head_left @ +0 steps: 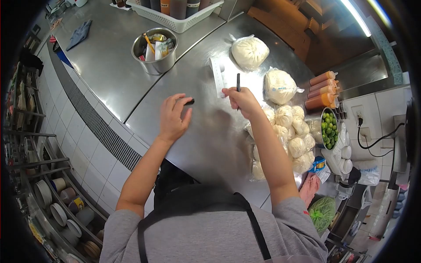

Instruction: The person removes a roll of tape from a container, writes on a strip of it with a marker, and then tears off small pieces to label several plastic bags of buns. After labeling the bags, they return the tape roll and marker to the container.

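My right hand (243,101) is closed round a black marker (238,82), which stands nearly upright in its grip. Thumb and fingertips of that hand are at the lower end of a white paper strip (217,74) lying on the steel table (206,144). My left hand (175,116) hovers over the table with fingers curled, holding a small black marker cap (189,101). Close to my right forearm lie several bagged dough balls (298,147). Beyond the right hand sit two larger bags of pale dough (250,52), one (280,86) nearer than the other.
A steel pot (154,65) holding packets and a pencil stands at the back left. Behind it is a white basket (182,25) of bottles. To the right are sauce bottles (322,90) and a container of limes (329,128). A blue cloth (80,34) lies far left.
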Demonstrator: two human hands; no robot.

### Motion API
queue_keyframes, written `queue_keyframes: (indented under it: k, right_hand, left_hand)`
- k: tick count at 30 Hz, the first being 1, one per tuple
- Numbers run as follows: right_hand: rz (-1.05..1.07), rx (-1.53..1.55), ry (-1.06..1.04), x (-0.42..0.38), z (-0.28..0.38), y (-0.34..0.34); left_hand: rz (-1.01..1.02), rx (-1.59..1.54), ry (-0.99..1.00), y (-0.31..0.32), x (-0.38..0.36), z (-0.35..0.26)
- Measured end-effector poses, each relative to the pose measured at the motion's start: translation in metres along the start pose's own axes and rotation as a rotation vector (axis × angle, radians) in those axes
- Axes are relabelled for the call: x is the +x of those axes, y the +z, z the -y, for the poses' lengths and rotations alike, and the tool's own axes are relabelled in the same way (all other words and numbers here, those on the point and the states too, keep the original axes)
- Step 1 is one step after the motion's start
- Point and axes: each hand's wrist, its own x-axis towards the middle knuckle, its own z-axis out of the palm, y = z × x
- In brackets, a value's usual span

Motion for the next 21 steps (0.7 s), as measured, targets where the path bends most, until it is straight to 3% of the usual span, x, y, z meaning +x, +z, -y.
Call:
queue_keyframes:
  k: [6,8,9,11,13,16,18,21]
  right_hand:
    - [0.024,0.096,0.106,-0.075,-0.033,0.033]
    - [0.051,0.138,0.092,-0.085,-0.047,0.038]
    - [0.019,0.023,0.102,-0.09,-0.052,0.039]
    - [-0.007,-0.082,0.123,-0.1,-0.058,0.041]
    - [0.0,-0.427,0.042,-0.114,-0.057,0.037]
    - [0.027,-0.473,0.054,-0.124,-0.062,0.034]
    - [0.037,-0.497,0.05,-0.126,-0.065,0.033]
    - [0.024,-0.582,-0.019,-0.137,-0.06,0.031]
  left_hand:
    - [0.043,-0.31,-0.072,0.02,0.022,-0.026]
    - [0.159,-0.334,-0.042,0.028,0.026,-0.026]
    - [0.169,-0.335,-0.047,0.028,0.022,-0.028]
    - [0.289,-0.259,0.14,0.028,0.013,-0.032]
    - [0.288,-0.228,0.133,0.022,-0.006,-0.041]
    - [0.281,-0.161,0.108,0.014,-0.036,-0.054]
    - [0.442,-0.151,0.062,0.013,-0.048,-0.06]
    - [0.409,-0.085,0.101,0.018,-0.053,-0.062]
